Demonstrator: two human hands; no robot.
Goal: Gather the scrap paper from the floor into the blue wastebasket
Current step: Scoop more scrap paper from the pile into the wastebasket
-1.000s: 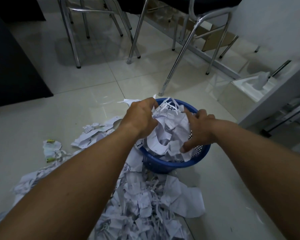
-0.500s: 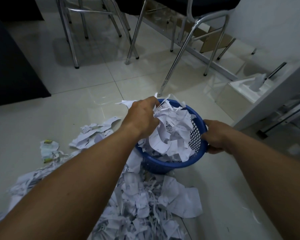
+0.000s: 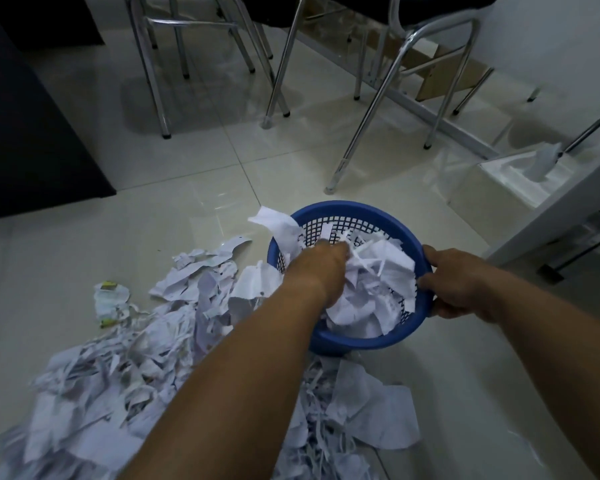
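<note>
Two hands at the basket: load going down, most paper still out

Left hand (image 3: 321, 268) is sunk into the scrap paper (image 3: 378, 271) inside the blue wastebasket (image 3: 343, 206). Its fingertips are buried in the wad, so I cannot tell if it grips the paper or just pushes on it. Right hand (image 3: 461, 285) is curled round the basket's right rim, thumb on top and fingers under the outer edge, bracing it.

Changed in the last second: both hands were cupping a heaped wad above the rim, then the right hand let go and moved to the rim. The left hand has since driven lower — the far mesh wall shows now, so the paper sits deeper. One sheet hangs over the left rim.

For the task, this reads as one load in and being packed to make room. The basket stands on the floor (image 3: 187, 209), and the big pile (image 3: 136, 358) is still spread out left of it and in front of it. A crumpled wrapper (image 3: 110, 299) lies apart at the left. Likely many more scoops are needed — the basket looks small for what remains. Chair legs (image 3: 274, 81) stand well behind.
</note>
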